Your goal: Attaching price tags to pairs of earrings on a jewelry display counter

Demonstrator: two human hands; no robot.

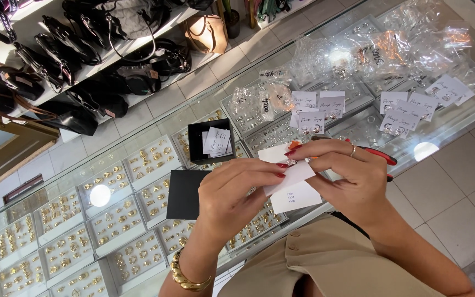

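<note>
My left hand (236, 195) and my right hand (353, 179) meet above a glass counter (138, 124), both pinching a small white card (293, 177) with a tiny earring at its top edge. A second white card (297, 196) with small print hangs just below it. My left wrist wears a chunky gold bracelet (185, 275), and a thin ring sits on a right finger. A red-handled tool (377, 155) lies on the glass just behind my right hand.
An open black box (196, 144) with white cards and its black lid (185, 193) lie on the counter. White earring cards (319, 107) and clear plastic bags (380, 49) spread at the right. Trays of gold jewellery (111, 217) show under the glass. Dark handbags (83, 49) line shelves behind.
</note>
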